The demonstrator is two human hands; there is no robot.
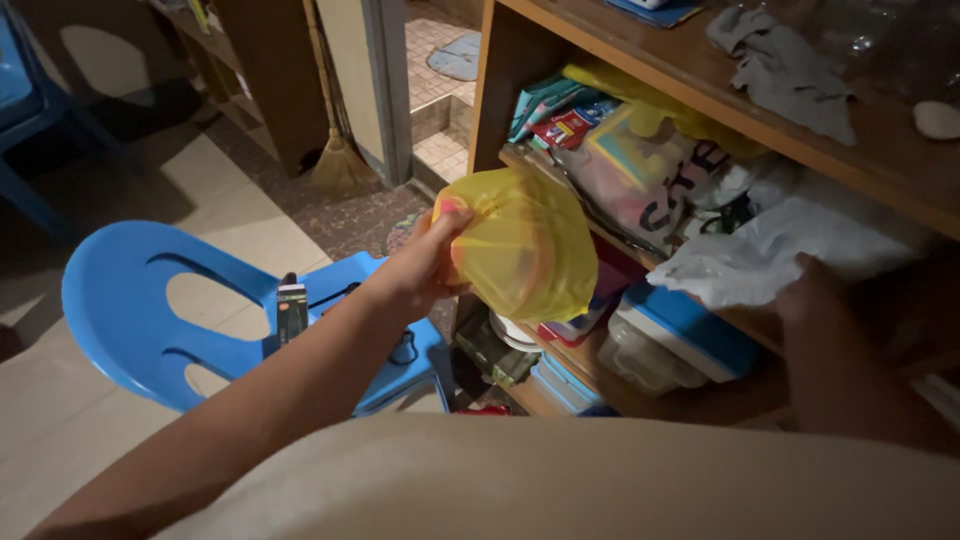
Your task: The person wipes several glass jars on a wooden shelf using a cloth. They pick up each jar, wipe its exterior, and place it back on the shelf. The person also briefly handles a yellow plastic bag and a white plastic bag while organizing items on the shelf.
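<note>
From the head view, the left hand grips a yellow plastic bag in front of the wooden shelf, above a blue plastic chair; the right hand rests on a white plastic bag on the shelf's middle level. Whether its fingers close, I cannot tell.

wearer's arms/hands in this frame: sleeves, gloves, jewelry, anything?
Both hands are bare: no gloves, and no rings or watch visible. The left hand and its forearm show no sleeve up to the frame edge. The right hand sits in shadow, so its wrist is hard to make out.
</note>
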